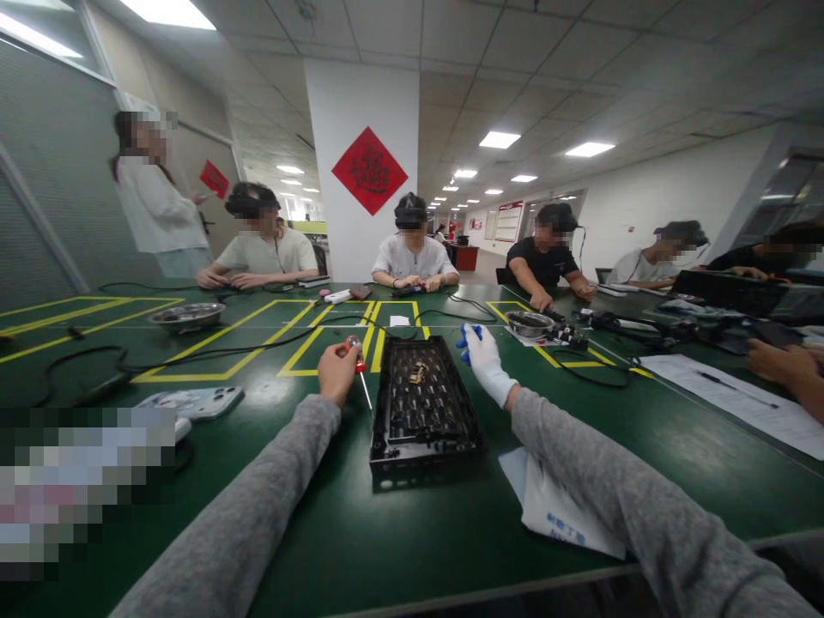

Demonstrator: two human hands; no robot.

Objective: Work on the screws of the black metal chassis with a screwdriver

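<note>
My bare left hand (337, 375) is wrapped around a screwdriver (366, 388) with a red and clear handle. Its metal shaft slants down to the left side of a black plastic case (379, 429), and I cannot tell whether the tip touches. Inside this open case are rows of dark cells or slots, and a small gold-coloured piece (418, 372) lies on them. Just off the case's far right edge is my right hand (487, 360), in a white glove with blue fingertips. Its fingers are bent but look apart, with nothing visible in them.
A phone (215, 402) lies left of my forearm. Metal bowls (186, 318) (531, 324) stand farther back on either side. Black cables cross the green table. Under my right forearm is a printed plastic bag (560, 511); paper sheets (734, 395) lie right. Several people sit around the table.
</note>
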